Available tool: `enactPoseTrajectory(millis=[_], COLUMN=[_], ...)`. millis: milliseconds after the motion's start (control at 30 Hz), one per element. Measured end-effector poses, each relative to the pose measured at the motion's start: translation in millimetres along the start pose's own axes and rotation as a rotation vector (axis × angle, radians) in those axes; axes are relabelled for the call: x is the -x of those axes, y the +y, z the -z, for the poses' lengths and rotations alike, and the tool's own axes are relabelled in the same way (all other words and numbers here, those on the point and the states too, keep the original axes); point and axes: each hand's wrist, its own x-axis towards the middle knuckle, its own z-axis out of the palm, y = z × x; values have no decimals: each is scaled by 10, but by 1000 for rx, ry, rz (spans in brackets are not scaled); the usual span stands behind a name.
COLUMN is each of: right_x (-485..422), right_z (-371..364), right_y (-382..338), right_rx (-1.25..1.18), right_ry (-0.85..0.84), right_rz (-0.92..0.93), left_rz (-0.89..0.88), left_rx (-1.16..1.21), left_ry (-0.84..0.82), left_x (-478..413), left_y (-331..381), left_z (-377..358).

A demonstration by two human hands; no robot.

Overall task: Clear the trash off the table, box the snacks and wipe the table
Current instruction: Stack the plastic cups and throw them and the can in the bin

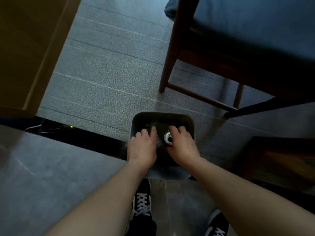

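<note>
Showing underfoot: grey ribbed carpet floor (105, 68) is filling most of the view, giving way to smooth grey tiles nearer the person.
Standing upper right: a dark wooden chair with a blue seat cushion (247, 31) is resting its legs on the carpet, well apart from the bin.
Sitting on the floor: a dark grey square plastic trash bin (136, 120) is standing open-topped in front of the person's feet, at the seam of carpet and tiles.
Left hand (142, 147): it is hovering over the bin's left side, palm down, fingers loosely spread; something faintly clear and blurred is showing beside its fingers, and I cannot tell whether the grip is holding it.
Right hand (183, 147): it is reaching over the bin's right side, its grip curling around the can.
Silver-topped drink can (168, 137): it is standing upright inside the bin's mouth, between the two hands, touching the right fingers.
Black lace-up sneakers (142, 201): both are showing below the forearms.
</note>
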Motion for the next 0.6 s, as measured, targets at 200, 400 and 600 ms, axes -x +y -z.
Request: enactPoseTrajectory(millis=[200,400,600], right_x=[24,168,348], right_z=[-17,183,417], right_y=[51,19,-71], right_rx=[48,79,120], right_ry=[-5,-5,9], right_rz=[21,25,29], left_rz=[-1,-47,-56], left_rx=[-55,-49,-63], left_ry=[39,47,64], left_x=[-39,104,278], left_y=[-7,17,39], left_z=[-45,154,442])
